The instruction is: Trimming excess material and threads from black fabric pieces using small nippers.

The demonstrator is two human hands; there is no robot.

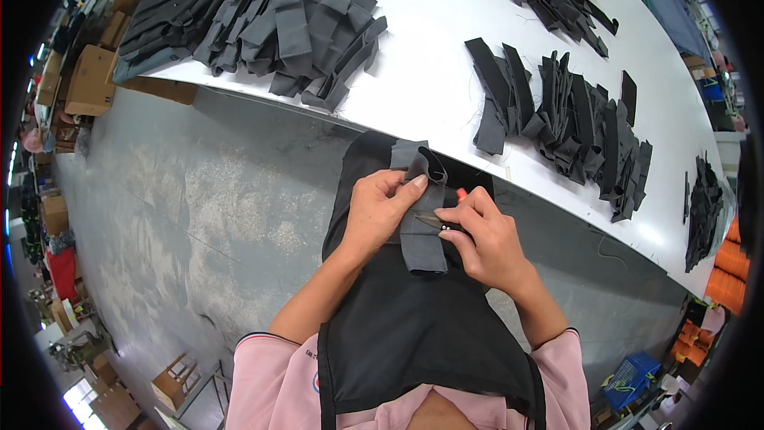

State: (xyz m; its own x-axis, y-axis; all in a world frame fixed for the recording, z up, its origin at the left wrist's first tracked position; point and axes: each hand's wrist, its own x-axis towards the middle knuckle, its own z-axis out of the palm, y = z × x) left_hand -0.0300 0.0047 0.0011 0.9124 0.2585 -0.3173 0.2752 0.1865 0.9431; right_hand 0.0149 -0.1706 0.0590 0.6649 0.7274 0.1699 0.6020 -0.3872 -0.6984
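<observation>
My left hand point(376, 209) pinches a dark grey fabric strip point(423, 250) between thumb and fingers, in front of my black apron. The strip is folded or looped at its upper end, and its lower end hangs flat. My right hand point(489, 243) is closed around small thread snips point(430, 220). Their pointed metal blades lie across the strip, pointing toward my left hand, and a red part shows above my right fingers. Whether the blades touch the cloth I cannot tell.
A white table point(430, 56) slants across in front of me. On it lie a heap of grey strips point(294, 28), black fabric pieces point(179, 12), and more strip piles point(573, 115) to the right. Cardboard boxes point(91, 80) stand far left, a blue crate point(630, 378) lower right.
</observation>
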